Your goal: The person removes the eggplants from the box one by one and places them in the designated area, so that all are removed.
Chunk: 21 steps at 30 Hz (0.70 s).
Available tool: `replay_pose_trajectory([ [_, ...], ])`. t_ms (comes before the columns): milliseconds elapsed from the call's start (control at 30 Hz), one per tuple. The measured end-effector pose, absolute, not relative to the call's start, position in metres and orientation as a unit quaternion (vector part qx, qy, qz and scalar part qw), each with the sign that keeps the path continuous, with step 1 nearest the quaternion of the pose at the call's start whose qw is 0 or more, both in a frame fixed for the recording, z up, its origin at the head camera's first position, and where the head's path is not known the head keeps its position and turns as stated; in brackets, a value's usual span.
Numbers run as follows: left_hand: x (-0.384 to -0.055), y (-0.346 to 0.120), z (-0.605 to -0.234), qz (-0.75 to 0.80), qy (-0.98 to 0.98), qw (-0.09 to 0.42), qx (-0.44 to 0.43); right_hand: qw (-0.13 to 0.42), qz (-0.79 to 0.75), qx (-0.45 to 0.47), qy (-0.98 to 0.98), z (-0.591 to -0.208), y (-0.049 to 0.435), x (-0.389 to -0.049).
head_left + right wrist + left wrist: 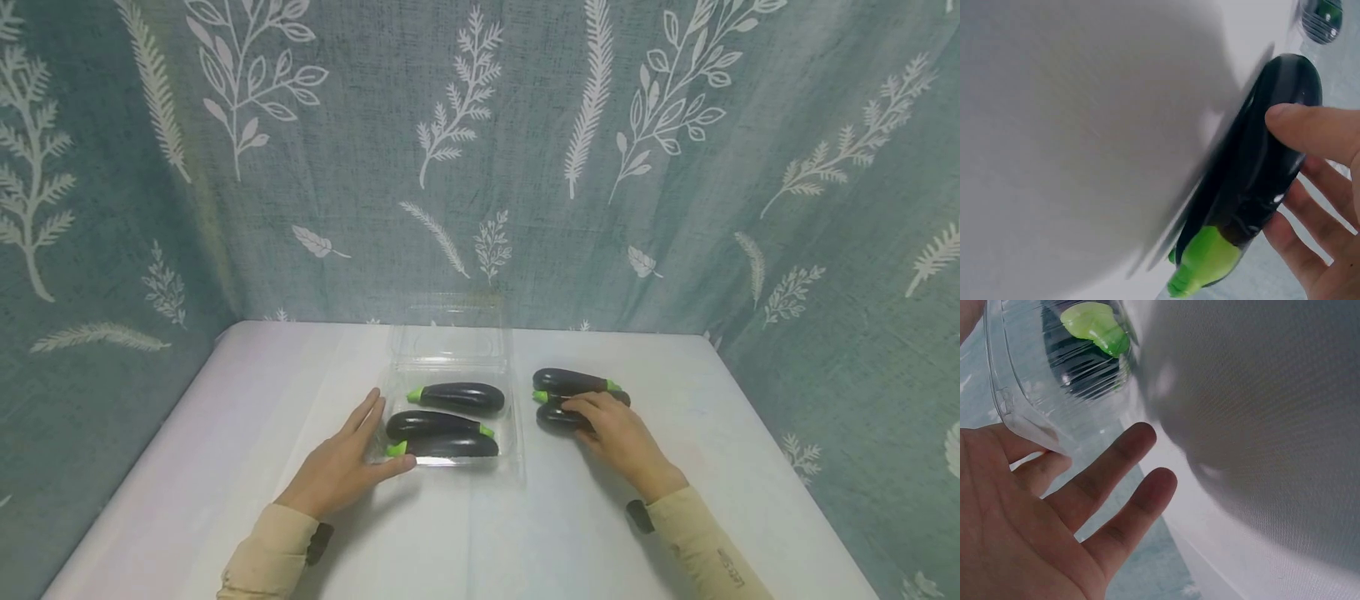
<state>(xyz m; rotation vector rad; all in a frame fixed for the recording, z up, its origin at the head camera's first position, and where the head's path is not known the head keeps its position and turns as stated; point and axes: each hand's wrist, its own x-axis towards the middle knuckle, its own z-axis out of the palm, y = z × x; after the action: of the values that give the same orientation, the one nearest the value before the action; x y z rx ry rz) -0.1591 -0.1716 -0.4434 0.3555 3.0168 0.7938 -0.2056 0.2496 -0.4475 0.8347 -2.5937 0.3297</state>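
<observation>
My right hand holds the nearest eggplant of a group on the table. In the right wrist view the thumb lies along one side of that dark, glossy eggplant and the fingers along the other; its green stem end points down. Two more eggplants lie just behind it. My left hand rests spread at the left front corner of a clear plastic container. Inside lie three eggplants. The left wrist view shows fingers at the container's wall, with a green stem behind the plastic.
The container's clear lid stands open towards the back of the white table. Green leaf-patterned cloth hangs behind the table and along both sides.
</observation>
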Motion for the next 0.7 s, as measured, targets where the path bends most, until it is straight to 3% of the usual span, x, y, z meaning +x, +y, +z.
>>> replay_pose_trajectory([
  [333,-0.1577,-0.1735,-0.4442,0.257,0.959,-0.004,0.116,0.166,0.143,0.258,-0.941,-0.4546,0.2497,-0.2015],
  [700,-0.1585,-0.1733,-0.4460,0.263,0.958,0.002,0.115,0.194,0.147,0.263,-0.934,-0.4559,0.2501,-0.2023],
])
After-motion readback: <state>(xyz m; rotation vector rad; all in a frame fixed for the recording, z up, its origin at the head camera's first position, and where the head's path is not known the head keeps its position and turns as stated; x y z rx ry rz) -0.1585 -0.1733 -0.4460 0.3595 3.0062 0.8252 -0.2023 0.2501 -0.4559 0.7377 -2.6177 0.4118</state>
